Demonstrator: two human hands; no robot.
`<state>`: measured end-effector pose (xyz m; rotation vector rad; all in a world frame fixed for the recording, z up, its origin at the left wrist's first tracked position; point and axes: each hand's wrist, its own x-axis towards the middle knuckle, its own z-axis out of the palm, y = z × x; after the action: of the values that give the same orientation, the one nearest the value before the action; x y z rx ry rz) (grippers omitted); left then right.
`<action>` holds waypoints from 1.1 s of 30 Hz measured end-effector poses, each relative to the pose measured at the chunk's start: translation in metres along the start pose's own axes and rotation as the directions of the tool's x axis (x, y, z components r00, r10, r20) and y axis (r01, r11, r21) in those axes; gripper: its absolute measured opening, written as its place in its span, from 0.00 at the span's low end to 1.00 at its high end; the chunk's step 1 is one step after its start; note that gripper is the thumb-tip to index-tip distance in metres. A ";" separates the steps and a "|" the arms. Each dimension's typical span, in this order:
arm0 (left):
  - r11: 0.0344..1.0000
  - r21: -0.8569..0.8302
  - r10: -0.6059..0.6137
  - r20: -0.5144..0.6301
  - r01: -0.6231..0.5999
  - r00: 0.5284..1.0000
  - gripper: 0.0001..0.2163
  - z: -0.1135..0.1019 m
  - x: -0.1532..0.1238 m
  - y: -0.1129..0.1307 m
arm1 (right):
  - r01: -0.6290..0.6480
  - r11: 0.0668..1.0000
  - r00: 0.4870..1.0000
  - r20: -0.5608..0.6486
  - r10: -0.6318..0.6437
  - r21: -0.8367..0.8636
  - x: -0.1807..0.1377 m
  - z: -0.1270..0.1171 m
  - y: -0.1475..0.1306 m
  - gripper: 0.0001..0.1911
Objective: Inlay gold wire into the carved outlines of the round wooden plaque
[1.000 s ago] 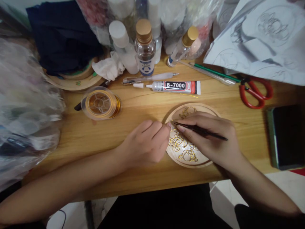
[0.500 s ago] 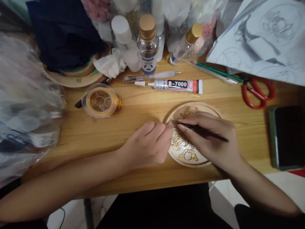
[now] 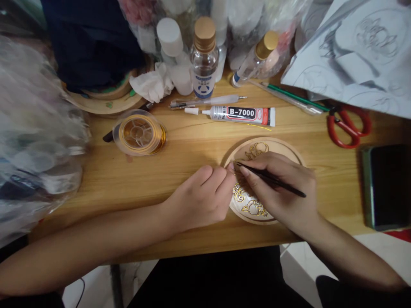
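Note:
A round wooden disc [image 3: 236, 150] with gold wire outlines [image 3: 255, 208] of flowers and scrolls on its pale face lies in front of me. My right hand [image 3: 285, 188] grips slim black tweezers [image 3: 282, 184] over the disc, their tips pointing left. At those tips, the fingers of my left hand [image 3: 204, 194] are pinched together by the disc's left edge. What they hold is too small and hidden to make out. Both hands cover part of the wire design.
Beyond the disc lie a B-7000 glue tube [image 3: 242, 114], a pen [image 3: 221, 100] and red-handled scissors [image 3: 348, 126]. A spool of gold wire [image 3: 139, 132] sits left. Bottles [image 3: 204, 64] stand at the back, drawn paper sheets [image 3: 353, 64] back right, a phone [image 3: 387, 188] at right.
The view has shifted slightly, so the items on the table appear a little farther right. Both hands keep nearly the same pose at the disc, tweezers still at the left fingertips.

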<state>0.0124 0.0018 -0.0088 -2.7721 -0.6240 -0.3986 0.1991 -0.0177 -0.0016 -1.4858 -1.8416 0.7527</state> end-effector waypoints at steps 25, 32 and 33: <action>0.995 -0.053 -0.084 -0.006 0.083 0.996 0.11 0.001 0.000 0.002 | 0.048 0.998 0.997 0.062 -0.049 0.028 0.003 -0.004 0.004 0.10; 0.994 -0.046 -0.095 -0.018 0.094 0.995 0.11 0.002 0.000 0.002 | 0.000 0.999 1.000 0.028 -0.001 0.043 0.004 -0.003 0.003 0.05; 0.994 -0.045 -0.098 -0.018 0.097 0.995 0.11 0.002 0.000 0.002 | -0.006 0.999 1.000 0.025 0.005 0.042 0.004 -0.003 0.003 0.04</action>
<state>0.0136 0.0009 -0.0114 -2.7834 -0.7567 -0.4655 0.2027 -0.0129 -0.0018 -1.4613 -1.8302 0.8110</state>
